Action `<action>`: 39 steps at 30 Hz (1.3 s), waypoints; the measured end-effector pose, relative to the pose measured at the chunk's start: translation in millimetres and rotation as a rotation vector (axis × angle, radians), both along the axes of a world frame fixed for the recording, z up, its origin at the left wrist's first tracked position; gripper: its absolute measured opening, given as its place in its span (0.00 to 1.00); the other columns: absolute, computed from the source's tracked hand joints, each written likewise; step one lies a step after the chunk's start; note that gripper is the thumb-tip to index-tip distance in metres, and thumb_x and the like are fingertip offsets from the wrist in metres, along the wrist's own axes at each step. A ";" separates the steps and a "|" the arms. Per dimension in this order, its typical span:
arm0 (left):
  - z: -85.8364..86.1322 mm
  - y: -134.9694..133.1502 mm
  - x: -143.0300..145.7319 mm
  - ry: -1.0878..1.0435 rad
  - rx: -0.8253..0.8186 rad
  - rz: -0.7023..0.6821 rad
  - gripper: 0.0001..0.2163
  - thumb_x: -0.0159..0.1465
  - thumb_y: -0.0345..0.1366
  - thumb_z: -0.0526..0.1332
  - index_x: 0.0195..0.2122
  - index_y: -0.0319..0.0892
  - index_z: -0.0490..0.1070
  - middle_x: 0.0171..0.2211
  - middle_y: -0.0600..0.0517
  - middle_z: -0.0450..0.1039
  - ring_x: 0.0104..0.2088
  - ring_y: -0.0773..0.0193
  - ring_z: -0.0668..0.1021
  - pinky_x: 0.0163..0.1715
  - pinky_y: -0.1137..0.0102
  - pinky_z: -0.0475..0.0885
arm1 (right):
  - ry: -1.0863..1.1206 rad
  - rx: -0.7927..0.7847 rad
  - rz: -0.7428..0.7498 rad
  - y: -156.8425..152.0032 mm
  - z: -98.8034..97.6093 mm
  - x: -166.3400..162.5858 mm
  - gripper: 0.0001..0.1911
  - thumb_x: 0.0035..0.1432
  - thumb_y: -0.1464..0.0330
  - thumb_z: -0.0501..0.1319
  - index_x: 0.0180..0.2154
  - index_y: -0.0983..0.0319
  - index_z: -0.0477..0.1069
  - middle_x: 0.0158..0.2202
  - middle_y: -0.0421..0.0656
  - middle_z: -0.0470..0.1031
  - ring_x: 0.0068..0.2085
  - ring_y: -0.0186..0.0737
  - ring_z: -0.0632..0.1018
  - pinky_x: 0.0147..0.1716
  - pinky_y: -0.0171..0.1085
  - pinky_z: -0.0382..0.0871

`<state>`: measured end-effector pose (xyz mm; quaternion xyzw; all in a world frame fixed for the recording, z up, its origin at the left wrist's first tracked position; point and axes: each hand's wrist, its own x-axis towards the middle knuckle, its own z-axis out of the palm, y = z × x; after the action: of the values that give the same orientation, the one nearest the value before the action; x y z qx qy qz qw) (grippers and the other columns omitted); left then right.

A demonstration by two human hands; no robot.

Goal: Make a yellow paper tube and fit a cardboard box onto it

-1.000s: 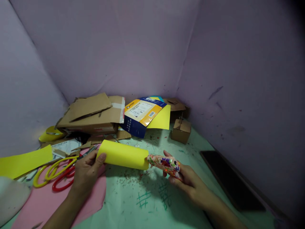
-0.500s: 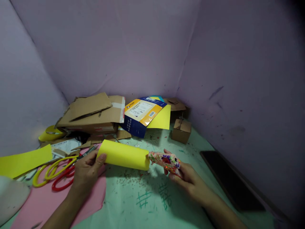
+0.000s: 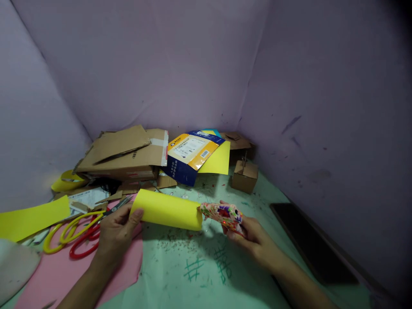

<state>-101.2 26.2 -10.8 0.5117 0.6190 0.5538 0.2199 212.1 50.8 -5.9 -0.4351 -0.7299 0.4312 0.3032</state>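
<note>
My left hand (image 3: 120, 227) pinches the left end of a yellow paper tube (image 3: 169, 210), thumb in front, and holds it above the table, tilted slightly down to the right. In my right hand (image 3: 249, 240) is a flower-patterned hot glue gun (image 3: 222, 214) with a small red light lit. The gun's tip meets the upper edge of the tube's right end; whether it reaches inside is hidden. Beside my left hand lie yellow-handled scissors (image 3: 66, 236) and red-handled scissors (image 3: 85, 244), partly on pink paper (image 3: 125, 266).
Behind stand a cardboard box (image 3: 125, 159), a blue and orange carton (image 3: 183, 167) and a small cardboard cube (image 3: 245, 177). A dark flat board (image 3: 312, 244) lies at the right by the wall. A yellow strip (image 3: 35, 216) is at the left.
</note>
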 end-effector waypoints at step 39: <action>-5.1 3.3 -7.6 0.068 -0.059 0.016 0.13 0.55 0.47 0.62 0.29 0.41 0.75 0.23 0.54 0.74 0.26 0.63 0.73 0.26 0.72 0.68 | 0.067 -0.122 0.017 -2.1 -3.3 10.0 0.09 0.48 0.64 0.60 0.32 0.61 0.71 0.26 0.39 0.67 0.28 0.37 0.66 0.29 0.36 0.62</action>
<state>-108.7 29.5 -15.9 0.5186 0.6463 0.5192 0.2093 222.1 48.7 -9.3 -0.4317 -0.6954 0.4918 0.2970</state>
